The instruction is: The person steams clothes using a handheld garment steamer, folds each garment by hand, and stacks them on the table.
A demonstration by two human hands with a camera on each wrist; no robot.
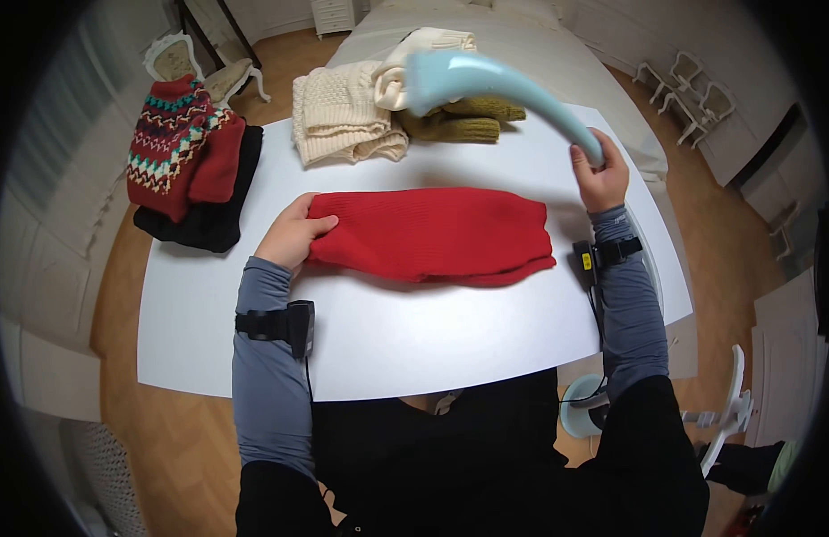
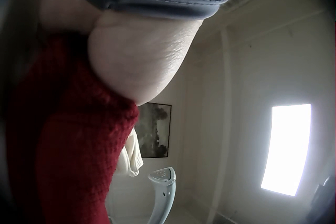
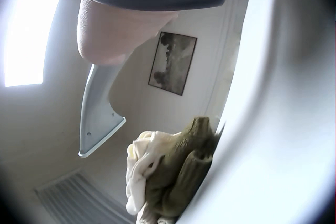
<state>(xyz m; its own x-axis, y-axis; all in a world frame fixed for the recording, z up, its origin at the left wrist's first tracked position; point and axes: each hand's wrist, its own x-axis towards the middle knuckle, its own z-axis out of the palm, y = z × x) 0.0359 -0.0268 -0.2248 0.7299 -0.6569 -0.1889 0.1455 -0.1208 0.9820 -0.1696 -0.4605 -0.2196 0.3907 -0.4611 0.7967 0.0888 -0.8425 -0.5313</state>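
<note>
A folded red knit garment (image 1: 432, 234) lies across the white table (image 1: 378, 349). At its left end the left hand (image 1: 293, 234) grips the edge, thumb on top and fingers beneath; the left wrist view shows that hand (image 2: 142, 56) against the red knit (image 2: 68, 145). The right hand (image 1: 602, 174), at the right, holds the thin end of a curved light-blue tool (image 1: 504, 85) raised above the table. Its broad end hangs in the air over the cream and olive knits. In the right wrist view the tool (image 3: 97, 113) extends from the right hand (image 3: 113, 32).
Folded cream knits (image 1: 343, 107) and an olive knit (image 1: 459, 125) lie at the table's back. A patterned red sweater (image 1: 177, 148) rests on black clothing (image 1: 199, 224) at the left. Behind stands a bed (image 1: 539, 54). A white stand (image 1: 732, 416) is at the lower right.
</note>
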